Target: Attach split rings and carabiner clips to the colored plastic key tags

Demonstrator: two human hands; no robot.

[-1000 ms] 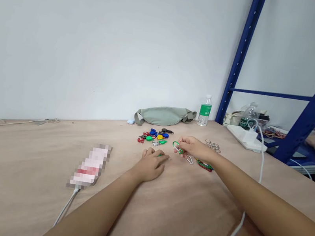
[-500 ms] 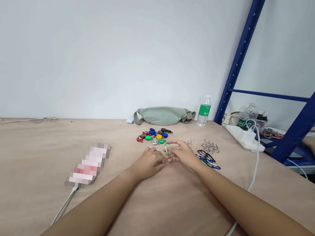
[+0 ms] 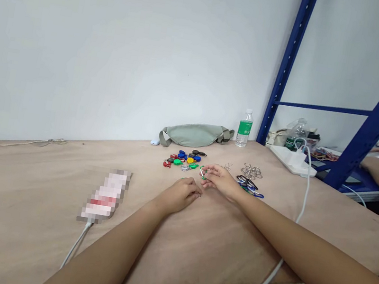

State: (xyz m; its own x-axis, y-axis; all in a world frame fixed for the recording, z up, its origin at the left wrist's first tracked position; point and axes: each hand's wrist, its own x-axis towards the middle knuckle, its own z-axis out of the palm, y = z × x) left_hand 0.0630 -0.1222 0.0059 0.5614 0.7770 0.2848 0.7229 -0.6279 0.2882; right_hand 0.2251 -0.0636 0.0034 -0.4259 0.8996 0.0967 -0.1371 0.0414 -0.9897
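My right hand [image 3: 219, 181] pinches a small green carabiner [image 3: 202, 173] by its side, over the table. Close to its left, my left hand [image 3: 180, 195] rests on the table with its fingers curled in. What those fingers hold, if anything, is hidden; a speck of green shows just behind the knuckles. Beyond both hands lies a loose pile of retractable badge reels [image 3: 190, 160] in red, green, blue, yellow, white and black. To the right of my right hand are several carabiners [image 3: 250, 186] in black, blue and green, with silver split rings [image 3: 251, 171] behind them.
A grey-green waist bag [image 3: 192, 135] and a water bottle [image 3: 245, 128] stand by the wall. At left lies a blurred-out phone-like item [image 3: 106, 196] on a cable. A white power strip [image 3: 292, 161] sits by the blue rack post [image 3: 288, 66]; another person's hands are beyond it.
My right hand has turned the green carabiner so it looks narrower. The left hand has shifted slightly, and a speck of green now shows behind it. The whole view has moved a little.
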